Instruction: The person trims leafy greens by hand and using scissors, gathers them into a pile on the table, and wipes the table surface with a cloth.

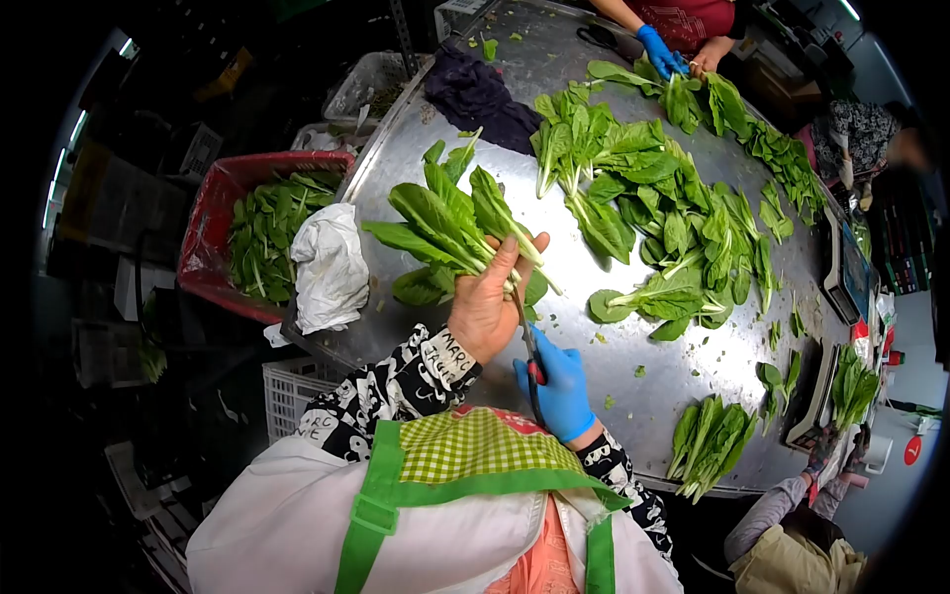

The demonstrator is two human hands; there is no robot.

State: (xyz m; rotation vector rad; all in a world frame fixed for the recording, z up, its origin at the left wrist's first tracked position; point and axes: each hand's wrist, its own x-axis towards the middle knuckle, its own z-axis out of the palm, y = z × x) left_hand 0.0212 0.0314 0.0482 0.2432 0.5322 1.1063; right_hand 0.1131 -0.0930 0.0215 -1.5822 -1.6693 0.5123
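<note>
My bare left hand [485,309] is closed round the stems of a bunch of leafy greens [435,223], the leaves fanning out to the upper left. In a blue glove, my right hand [557,384] grips scissors [528,342] with dark blades and a red-and-black handle. The blades point up to the stem ends, beside the fingers of my left hand. More leaves lie on the metal table under the bunch. A large pile of greens [673,218] spreads to the right of my hands.
A red crate [213,223] of leaves and a white cloth [329,267] are at the left. Dark cloth [480,97] lies on the metal table [396,158]. A co-worker's blue-gloved hand [658,51] handles greens at the top. Scales [849,267] and another person [792,535] are at the right.
</note>
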